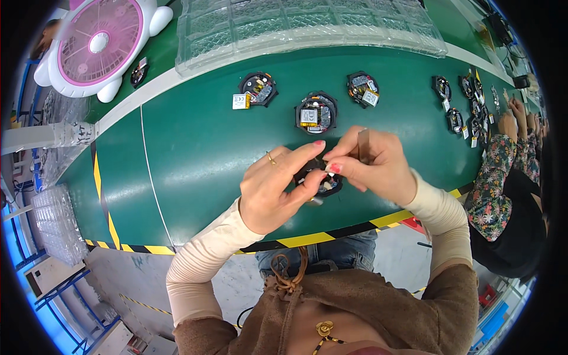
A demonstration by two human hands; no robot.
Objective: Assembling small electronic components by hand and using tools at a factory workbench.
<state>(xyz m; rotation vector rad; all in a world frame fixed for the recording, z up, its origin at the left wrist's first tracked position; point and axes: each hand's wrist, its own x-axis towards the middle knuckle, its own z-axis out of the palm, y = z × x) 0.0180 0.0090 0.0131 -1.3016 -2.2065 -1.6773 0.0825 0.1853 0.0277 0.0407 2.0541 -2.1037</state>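
A round black device housing (331,188) with small electronic parts inside lies on the green table in front of me, partly covered by my fingers. My left hand (269,186) has its forefinger and thumb at the housing's left and far side, the thumb reaching over it. My right hand (378,168) pinches close to a small white piece (330,174) at the housing. Between its fingers stands a flat metallic strip, seemingly the end of tweezers (363,147); their tips are hidden. Beyond my hands sits a similar open housing (316,112) with a silver battery on it.
Two more housings (258,89) (362,89) lie farther back, below a clear plastic tray (307,29). Several housings (455,120) are grouped at right, near another person's patterned sleeve (494,171). A pink-and-white fan (99,42) stands far left. Striped tape (305,239) marks the near edge.
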